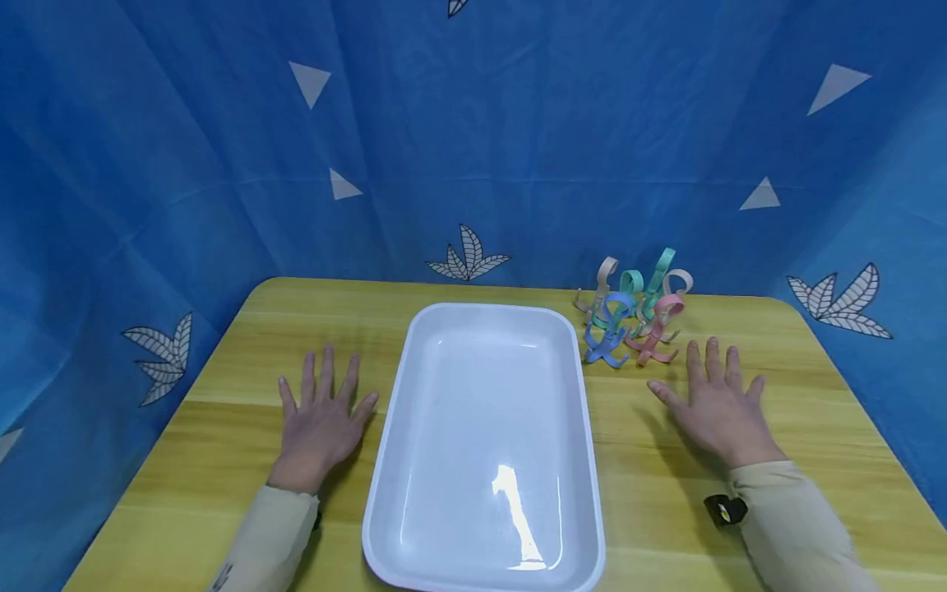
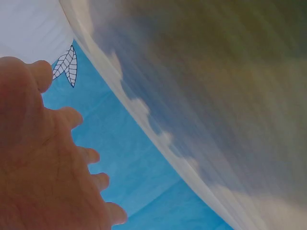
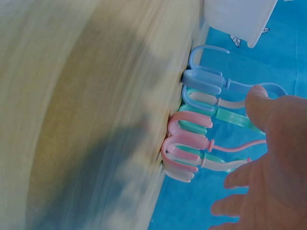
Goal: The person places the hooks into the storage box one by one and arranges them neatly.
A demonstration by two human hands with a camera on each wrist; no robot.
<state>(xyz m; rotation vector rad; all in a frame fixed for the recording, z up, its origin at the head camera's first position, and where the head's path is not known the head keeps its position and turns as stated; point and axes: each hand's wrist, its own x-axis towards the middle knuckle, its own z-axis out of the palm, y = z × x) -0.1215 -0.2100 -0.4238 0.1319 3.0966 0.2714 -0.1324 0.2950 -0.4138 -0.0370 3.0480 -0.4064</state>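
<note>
A white rectangular tray (image 1: 473,427) lies lengthwise on the wooden table, with nothing in it. To its left is my left hand (image 1: 323,423), palm down with fingers spread, holding nothing. On the other side, my right hand (image 1: 721,411) is also spread palm down, just in front of a cluster of plastic hanging hooks. Among these are a blue hook (image 1: 608,333), a pink hook (image 1: 657,333), a green hook (image 1: 658,279) and a beige hook (image 1: 602,288), each with a curved top and several prongs. The right wrist view shows the pink hook (image 3: 192,139) beyond the fingers.
The yellow wooden table (image 1: 222,444) has rounded far corners. A blue cloth (image 1: 533,148) with leaf and triangle prints hangs behind it and at both sides. A black strap piece (image 1: 725,510) sits at my right wrist.
</note>
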